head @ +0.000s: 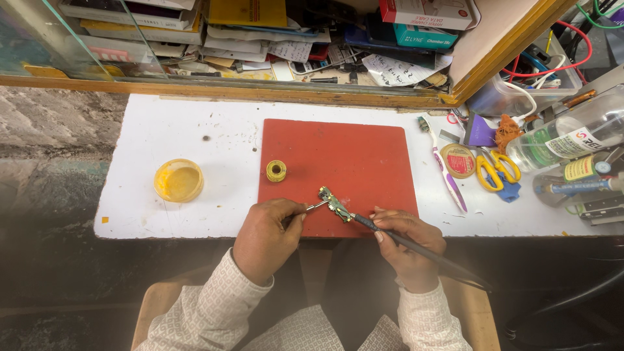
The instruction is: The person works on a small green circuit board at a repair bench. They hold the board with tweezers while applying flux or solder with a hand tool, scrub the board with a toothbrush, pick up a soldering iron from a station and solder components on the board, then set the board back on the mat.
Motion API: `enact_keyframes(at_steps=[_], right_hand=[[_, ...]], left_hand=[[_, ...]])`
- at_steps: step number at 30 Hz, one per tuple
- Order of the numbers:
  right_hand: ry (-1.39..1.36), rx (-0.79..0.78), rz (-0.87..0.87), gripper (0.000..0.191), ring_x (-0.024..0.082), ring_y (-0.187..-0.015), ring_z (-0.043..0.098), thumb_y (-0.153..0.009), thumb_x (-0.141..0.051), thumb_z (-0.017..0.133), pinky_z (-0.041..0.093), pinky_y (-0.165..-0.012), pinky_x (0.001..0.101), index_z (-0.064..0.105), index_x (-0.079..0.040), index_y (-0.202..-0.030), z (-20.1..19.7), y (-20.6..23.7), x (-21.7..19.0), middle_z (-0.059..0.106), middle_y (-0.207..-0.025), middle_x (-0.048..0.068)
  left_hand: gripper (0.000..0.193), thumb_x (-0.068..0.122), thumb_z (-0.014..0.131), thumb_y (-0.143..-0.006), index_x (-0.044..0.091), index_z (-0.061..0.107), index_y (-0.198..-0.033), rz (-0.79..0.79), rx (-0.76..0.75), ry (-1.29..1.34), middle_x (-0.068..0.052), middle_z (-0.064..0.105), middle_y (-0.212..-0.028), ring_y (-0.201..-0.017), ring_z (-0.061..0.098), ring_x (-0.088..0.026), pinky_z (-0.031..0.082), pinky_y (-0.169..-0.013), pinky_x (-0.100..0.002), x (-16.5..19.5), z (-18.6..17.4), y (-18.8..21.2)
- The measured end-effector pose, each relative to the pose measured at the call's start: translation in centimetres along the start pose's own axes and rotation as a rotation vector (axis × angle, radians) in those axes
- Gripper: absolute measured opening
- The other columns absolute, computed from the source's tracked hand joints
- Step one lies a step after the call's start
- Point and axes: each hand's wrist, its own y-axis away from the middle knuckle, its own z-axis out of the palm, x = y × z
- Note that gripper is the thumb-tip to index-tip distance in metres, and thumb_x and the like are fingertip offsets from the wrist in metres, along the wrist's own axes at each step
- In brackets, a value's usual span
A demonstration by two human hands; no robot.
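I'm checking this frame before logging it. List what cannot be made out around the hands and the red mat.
Head view only:
- Soldering iron tip: too small against the small circuit board to tell if it touches.
- Tweezers: handle hidden inside the left hand.
- Iron's cable: runs off the lower right edge.
- Right hand: palm faces away; grip underneath unseen.
- Parts on the board: too small.
- Solder spool on the red mat: wire end too fine.

Bright, even light; sharp centre, edges bowed.
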Motion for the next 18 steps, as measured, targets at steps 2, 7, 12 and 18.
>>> enact_keyframes(at_steps=[2,7,12,18], right_hand=[[-0.018,-0.004,-0.006,0.013,0.031,-0.102,0.076,-0.082,0.005,0.074,0.062,-0.102,0.0463,0.072,0.004,-0.095,0.17,0.02,0.02,0.075,-0.098,0.017],[-0.012,-0.017,-0.014,0.014,0.031,-0.102,0.076,-0.082,0.005,0.074,0.062,-0.103,0.0461,0.072,0.004,-0.096,0.36,-0.19,0.07,0.075,-0.098,0.016],[-0.007,-0.019,0.004,0.015,0.031,-0.104,0.076,-0.081,0.005,0.074,0.062,-0.1,0.0448,0.072,0.003,-0.096,0.17,-0.21,-0.02,0.076,-0.099,0.017],[0.008,-0.02,-0.002,0.015,0.031,-0.102,0.076,-0.081,0.006,0.074,0.062,-0.101,0.0447,0.072,0.003,-0.096,0.48,0.02,-0.17,0.076,-0.098,0.017]], left_hand=[[0.014,0.004,0.069,-0.085,-0.002,0.077,-0.095,0.017,0.005,0.002,-0.014,0.074,-0.075,-0.053,0.066,-0.02,0.053,-0.054,-0.031,-0.11,-0.13,-0.01],[0.013,0.003,0.07,-0.085,-0.002,0.077,-0.095,0.041,0.015,-0.01,-0.015,0.075,-0.076,-0.054,0.067,-0.021,0.054,-0.055,-0.031,-0.33,-0.36,-0.15],[0.013,0.004,0.069,-0.085,-0.002,0.077,-0.094,0.044,0.015,-0.007,-0.015,0.075,-0.076,-0.056,0.068,-0.021,0.054,-0.056,-0.031,-0.3,-0.16,-0.16],[0.014,0.004,0.069,-0.085,-0.002,0.077,-0.095,0.026,0.007,-0.01,-0.015,0.075,-0.076,-0.056,0.068,-0.022,0.054,-0.055,-0.031,-0.34,-0.45,0.03]])
